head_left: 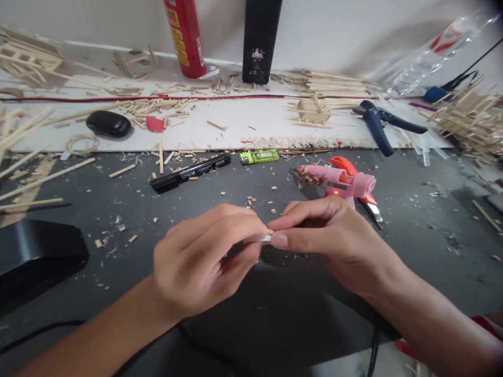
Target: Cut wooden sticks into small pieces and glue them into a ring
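While hands (271, 235) pinch stick piece (264, 239) — lighter (259, 156) beyond

Black marker (190, 172), green lighter (259, 156), pink glue gun (337, 181)

Small pale wooden piece (264, 238), short and thin, lying roughly level, pinched between both hands' fingertips above dark mat

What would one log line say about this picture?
left hand: pinches stick piece | right hand: pinches same piece | behind: glue gun, marker, lighter
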`<state>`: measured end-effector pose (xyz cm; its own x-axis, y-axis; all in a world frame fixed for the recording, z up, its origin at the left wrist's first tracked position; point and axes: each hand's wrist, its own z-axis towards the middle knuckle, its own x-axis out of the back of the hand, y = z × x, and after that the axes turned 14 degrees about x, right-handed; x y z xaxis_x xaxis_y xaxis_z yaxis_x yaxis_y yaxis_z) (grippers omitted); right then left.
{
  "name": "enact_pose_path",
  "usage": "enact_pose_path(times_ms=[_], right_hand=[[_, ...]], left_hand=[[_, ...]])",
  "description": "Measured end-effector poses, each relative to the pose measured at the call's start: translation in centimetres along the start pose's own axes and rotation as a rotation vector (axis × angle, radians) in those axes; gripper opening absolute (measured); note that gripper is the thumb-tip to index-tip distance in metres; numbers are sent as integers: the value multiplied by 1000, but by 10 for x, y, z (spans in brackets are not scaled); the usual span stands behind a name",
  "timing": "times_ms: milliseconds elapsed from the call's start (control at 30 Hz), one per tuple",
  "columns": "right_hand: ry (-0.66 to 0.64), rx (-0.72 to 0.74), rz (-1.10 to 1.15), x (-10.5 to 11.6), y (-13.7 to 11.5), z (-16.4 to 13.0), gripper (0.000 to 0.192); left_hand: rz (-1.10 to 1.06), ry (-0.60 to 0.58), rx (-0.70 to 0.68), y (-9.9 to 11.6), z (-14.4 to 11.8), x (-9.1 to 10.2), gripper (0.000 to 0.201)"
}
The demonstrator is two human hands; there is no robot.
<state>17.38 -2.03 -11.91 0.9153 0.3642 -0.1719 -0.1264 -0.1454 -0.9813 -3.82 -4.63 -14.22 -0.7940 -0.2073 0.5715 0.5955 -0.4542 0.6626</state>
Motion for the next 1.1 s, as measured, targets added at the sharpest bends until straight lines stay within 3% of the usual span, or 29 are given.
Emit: enact_pose_path(times_ms=[167,300,467,1100], right_hand=[[-9,18,15,0,1,1,11],[1,89,95,-3,-1,2,19],[43,178,-47,-7,-5,1,10],[33,126,-93,-4,-1,2,10]], left_hand=[[-11,21,-1,-2,0,-1,14],[-41,-9,34,-1,5,0,15],[-48,0,75,1,7,0,13],[-50,-31,36,-2,6,-1,12]])
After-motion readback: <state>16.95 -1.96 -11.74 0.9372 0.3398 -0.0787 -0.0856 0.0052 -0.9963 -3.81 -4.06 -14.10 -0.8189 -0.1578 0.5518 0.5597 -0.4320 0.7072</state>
